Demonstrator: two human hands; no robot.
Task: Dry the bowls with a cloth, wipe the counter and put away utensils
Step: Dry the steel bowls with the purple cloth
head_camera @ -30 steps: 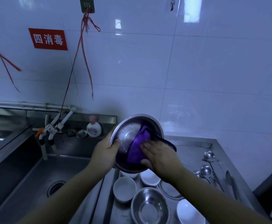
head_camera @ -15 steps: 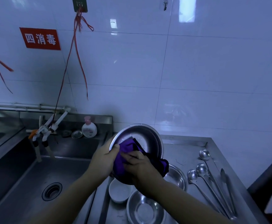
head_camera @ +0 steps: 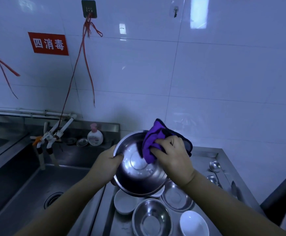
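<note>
A large steel bowl [head_camera: 137, 174] is held tilted above the counter, its inside facing me. My left hand [head_camera: 107, 165] grips its left rim, thumb over the edge. My right hand [head_camera: 172, 157] clutches a bunched purple cloth [head_camera: 151, 142] against the bowl's upper right inside; part of the cloth sticks up past the rim. Below on the steel counter [head_camera: 205, 154] lie two more steel bowls [head_camera: 151, 218] [head_camera: 177, 196], two white bowls [head_camera: 125, 204] [head_camera: 194, 223], and ladles [head_camera: 214, 166] at the right.
A deep steel sink [head_camera: 36, 193] with a drain lies at the left, taps [head_camera: 50, 137] and a soap bottle [head_camera: 95, 136] on its back ledge. Red strings hang from a wall hook [head_camera: 89, 8]. A dark object [head_camera: 285, 196] stands at the right edge.
My right hand has swept the cloth from the bowl's lower left up to its upper right rim. The bowl has tipped more toward me, and the view has shifted slightly.
</note>
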